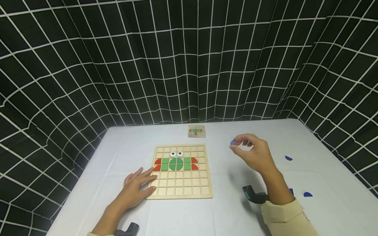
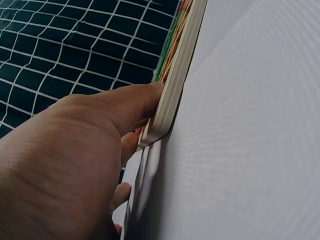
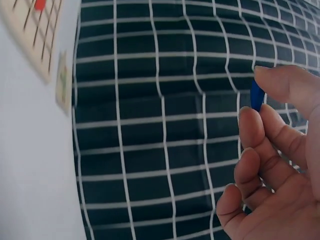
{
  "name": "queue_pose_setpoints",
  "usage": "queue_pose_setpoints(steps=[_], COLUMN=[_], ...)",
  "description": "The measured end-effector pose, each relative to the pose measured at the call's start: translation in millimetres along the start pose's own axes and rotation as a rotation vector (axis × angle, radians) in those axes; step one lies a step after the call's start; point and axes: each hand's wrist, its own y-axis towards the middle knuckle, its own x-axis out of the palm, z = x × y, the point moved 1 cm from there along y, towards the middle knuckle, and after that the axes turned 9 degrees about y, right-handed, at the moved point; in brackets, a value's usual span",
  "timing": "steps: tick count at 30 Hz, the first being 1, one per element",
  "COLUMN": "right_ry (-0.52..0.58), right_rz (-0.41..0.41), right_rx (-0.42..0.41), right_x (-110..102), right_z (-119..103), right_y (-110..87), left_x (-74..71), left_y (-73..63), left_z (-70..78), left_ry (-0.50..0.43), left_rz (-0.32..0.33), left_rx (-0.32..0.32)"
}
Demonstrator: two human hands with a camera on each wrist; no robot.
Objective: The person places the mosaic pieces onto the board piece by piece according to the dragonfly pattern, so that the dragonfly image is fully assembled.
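A small blue piece (image 1: 233, 142) is pinched between the thumb and fingertips of my right hand (image 1: 254, 152), raised above the table to the right of the board. From the right wrist view the blue piece (image 3: 257, 95) shows nearly edge-on. My left hand (image 1: 136, 185) rests on the left edge of the wooden grid board (image 1: 183, 197), fingers spread and loosely straight. On that board lie green pieces (image 1: 176, 164) forming a round middle with squares beside it, red curved pieces (image 1: 194, 160) at both sides, and two white eye discs (image 1: 173, 154).
A small patterned card (image 1: 197, 131) lies behind the board. Several blue curved pieces lie at the right, one farther back (image 1: 288, 158), another near the front (image 1: 307, 194), and one partly hidden by my right forearm. Black gridded cloth (image 1: 189, 65) surrounds the white table (image 1: 233, 209).
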Motion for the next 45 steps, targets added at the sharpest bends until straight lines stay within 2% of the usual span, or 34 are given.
queue_pose_setpoints(steps=[6,12,18,26,33,39,45], right_ry=[0.067,0.12,0.184,0.301,0.311,0.296,0.264], right_rz=[-0.033,-0.061,-0.123,-0.174,-0.226,-0.321,-0.384], right_rx=[-0.018,0.003,0.043,0.043,0.087,0.15,0.148], right_x=[25,52,86,123,152,172,186], right_z=[-12,-19,-23,-27,-30,-27,-22], right_y=[3.5,2.2,-1.7,-6.7,-13.1,-21.8,-26.6], left_x=[0.5,0.5,0.4,1.0,0.4,0.9,-0.6], left_y=[1.2,1.0,-0.1,0.1,-0.3,-0.8,-0.4], left_z=[-0.6,-0.3,-1.5,-2.6,-1.8,-2.7,-1.5], left_ry=[0.008,0.0,-0.003,-0.005,-0.006,-0.003,0.004], left_rz=[-0.004,0.0,-0.006,-0.004,0.002,-0.001,-0.011], left_rx=[-0.005,0.0,-0.007,0.0,0.004,0.005,0.008])
